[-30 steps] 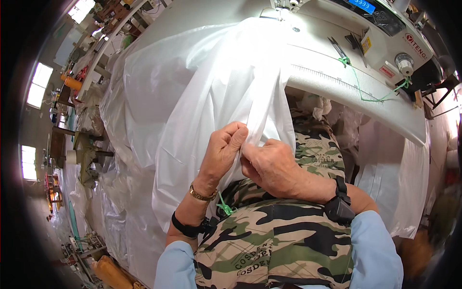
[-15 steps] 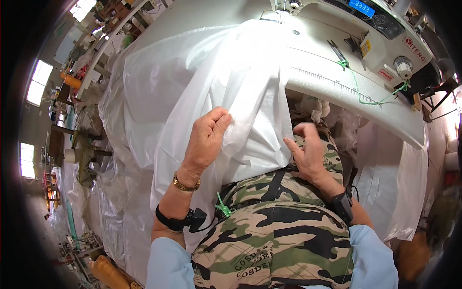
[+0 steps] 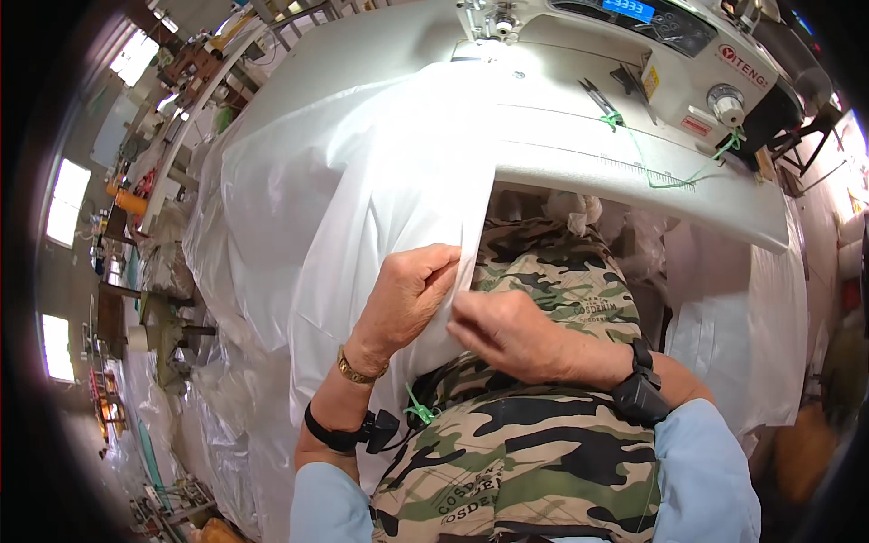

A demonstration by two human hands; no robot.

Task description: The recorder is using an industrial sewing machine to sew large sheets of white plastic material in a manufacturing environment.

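A large white plastic sheet [image 3: 389, 172] hangs from the sewing machine's needle area over the table edge and down onto my lap. My left hand [image 3: 409, 294] pinches the sheet close to its right-hand edge. Just below and to the right, my right hand [image 3: 507, 333] closes its fingers on the same edge. Both hands are close together, with a narrow strip of the edge running between them. The sewing machine [image 3: 665, 45] stands at the far side, its lamp glaring on the sheet under the needle.
Thread snips [image 3: 597, 100] with a green cord lie on the machine bed [image 3: 561, 136], right of the needle. More white sheeting [image 3: 738, 317] hangs at the right. Crumpled clear plastic [image 3: 222, 398] piles up at the left. A camouflage apron [image 3: 543, 443] covers my lap.
My right hand has moved left from beside the sheet and closed on its edge. My left hand has shifted down and right to that edge. The sheet's edge now runs straighter.
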